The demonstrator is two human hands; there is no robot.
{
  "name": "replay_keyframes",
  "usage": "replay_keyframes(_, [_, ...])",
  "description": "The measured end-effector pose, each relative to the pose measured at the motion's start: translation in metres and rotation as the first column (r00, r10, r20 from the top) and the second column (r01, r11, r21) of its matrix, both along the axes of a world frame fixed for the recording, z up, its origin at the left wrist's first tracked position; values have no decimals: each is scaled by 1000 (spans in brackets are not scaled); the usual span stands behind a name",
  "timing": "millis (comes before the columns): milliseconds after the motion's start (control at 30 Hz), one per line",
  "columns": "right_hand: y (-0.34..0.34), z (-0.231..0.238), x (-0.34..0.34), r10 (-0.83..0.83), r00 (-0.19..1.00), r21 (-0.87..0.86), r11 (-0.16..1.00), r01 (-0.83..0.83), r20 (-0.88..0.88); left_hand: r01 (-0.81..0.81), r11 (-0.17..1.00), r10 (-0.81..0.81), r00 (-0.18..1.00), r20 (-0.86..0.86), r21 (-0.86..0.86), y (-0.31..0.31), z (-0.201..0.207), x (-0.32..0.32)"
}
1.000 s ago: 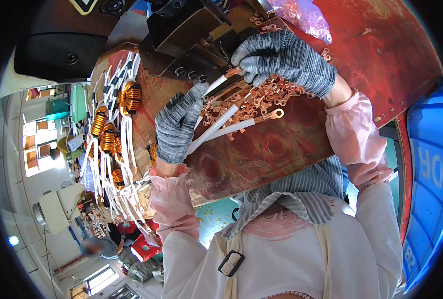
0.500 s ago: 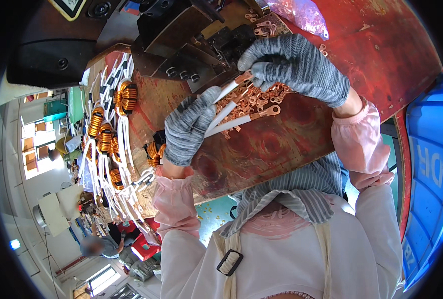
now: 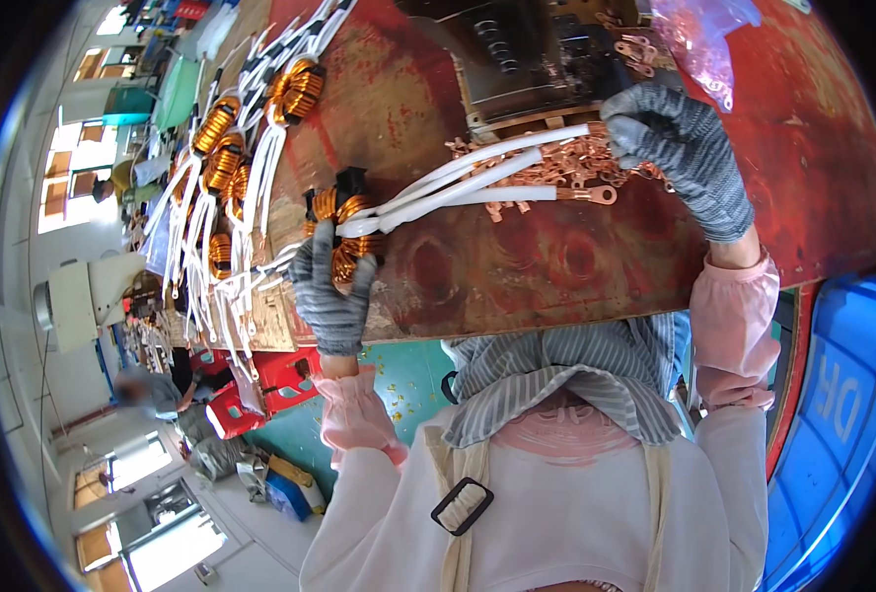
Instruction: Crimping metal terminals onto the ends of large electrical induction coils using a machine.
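A toroidal coil (image 3: 351,259) wound with copper wire lies on the near left part of the bench. My gloved left hand (image 3: 329,301) grips its near side between thumb and fingers. Several thick white leads (image 3: 438,187) run right from the coil. The nearest lead ends in a copper ring lug (image 3: 601,195) lying by the copper pile; the middle lead's end shows no lug clearly. My gloved right hand (image 3: 690,163) has its fingers curled at the tip of the farthest lead, pinching that end, which the fingers partly hide.
Loose copper lugs (image 3: 576,163) are heaped before a dark metal machine (image 3: 527,59). A clear bag (image 3: 699,49) of lugs lies at the far right. More coils (image 3: 226,163) with white leads are piled at left. A blue bin (image 3: 833,395) stands right of the bench (image 3: 517,266).
My left hand has moved from the white leads down to the coil. My right hand has shifted right. The view has turned, showing the coil whole and more of the machine's front.
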State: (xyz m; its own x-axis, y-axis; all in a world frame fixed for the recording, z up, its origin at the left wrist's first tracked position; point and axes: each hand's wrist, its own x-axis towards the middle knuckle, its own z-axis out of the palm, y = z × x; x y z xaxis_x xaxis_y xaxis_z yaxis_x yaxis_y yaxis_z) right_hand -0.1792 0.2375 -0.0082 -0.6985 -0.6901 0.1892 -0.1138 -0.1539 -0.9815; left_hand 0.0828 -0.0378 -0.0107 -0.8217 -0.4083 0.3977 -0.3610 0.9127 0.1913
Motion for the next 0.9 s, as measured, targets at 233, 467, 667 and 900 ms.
replay_keyframes(233, [1, 5, 2, -32, 995, 40, 999, 28, 91, 202, 956, -157, 965, 211, -212, -19, -14, 7])
replay_keyframes(467, [-3, 14, -1, 36, 999, 33, 999, -36, 25, 333, 857, -228, 930, 290, -394, -45, -3, -2])
replay_keyframes(667, [-2, 12, -8, 26, 996, -56, 998, -22, 82, 280, 761, -158, 955, 252, -585, -41, 32, 0])
replay_keyframes(900, [-15, 8, -19, 51, 994, -89, 995, -43, 92, 311, 625, -39, 929, 369, -716, -46, 94, -1])
